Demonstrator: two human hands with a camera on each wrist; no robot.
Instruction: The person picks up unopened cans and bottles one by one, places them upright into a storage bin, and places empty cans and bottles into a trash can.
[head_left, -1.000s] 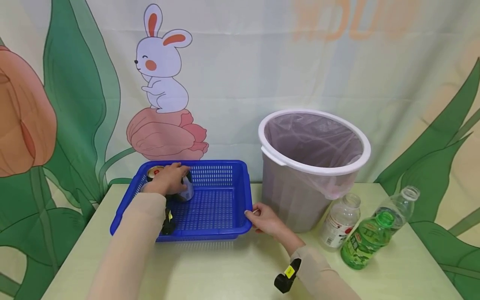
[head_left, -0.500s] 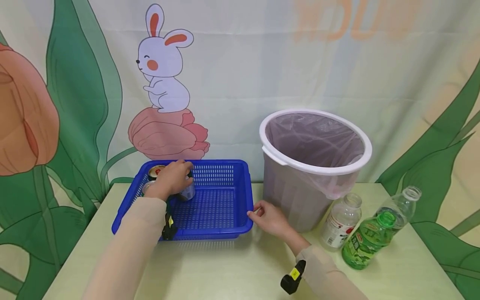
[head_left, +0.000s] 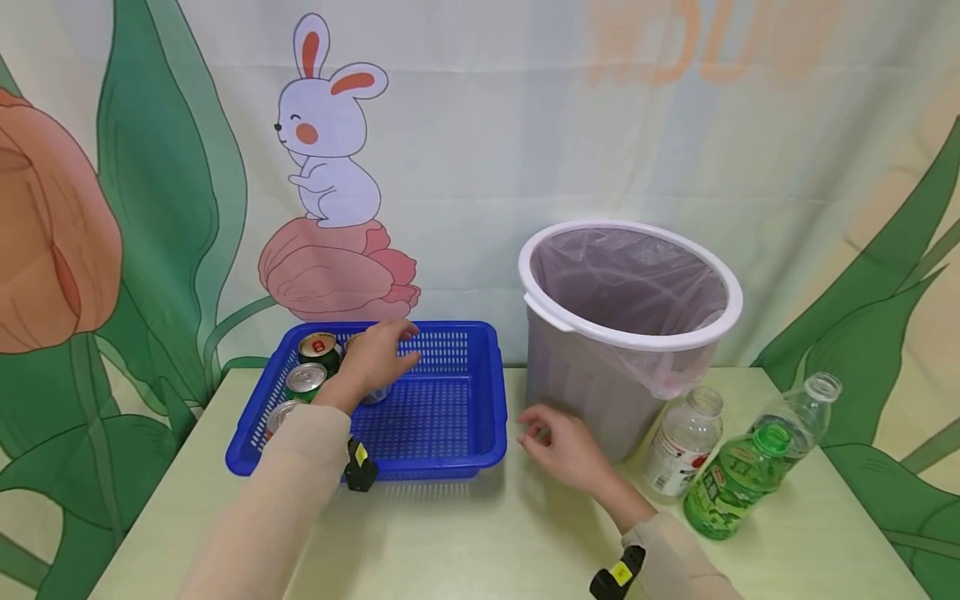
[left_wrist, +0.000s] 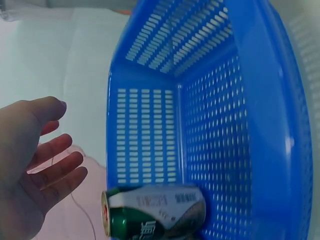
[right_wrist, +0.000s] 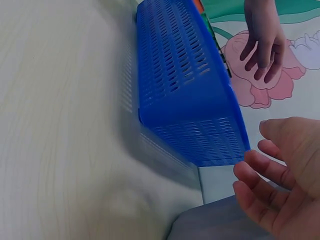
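"Above the back of the blue basket [head_left: 420, 465], what does the left hand [head_left: 371, 362] hold?"

"Nothing. Its fingers and thumb are loosely spread, clear of the green-and-white can [left_wrist: 160, 210]. That can stands upright inside the basket, mostly hidden by the hand in the head view."

"And the right hand [head_left: 562, 446]?"

"Just beside the basket's right end, fingers softly bent, pinching nothing. The head view shows a gap between fingertips and rim."

"How would you expect that can to handle?"

"Like thin metal: firm under a light grip, easily dented under a hard one, with a smooth wall that could slip. I can't tell whether anything is inside; drained, it should be light and quick to tip."

"Where would you take hold?"

"Around the middle, thumb opposite the fingers. A dark can [head_left: 318, 352], a green can [head_left: 306, 382] and a third can [head_left: 279, 417], partly covered by the sleeve, line the basket's left side, so there's more finger room on the right."

"And the basket itself?"

"Plastic, probably stiff at the rim and springier along the slotted walls. I'd grip the rim at both short ends and expect the left to feel heavier."

"Anything near the right arm?"

"The bin [head_left: 577, 383], with three bottles [head_left: 731, 483] beyond it, touched by neither hand."
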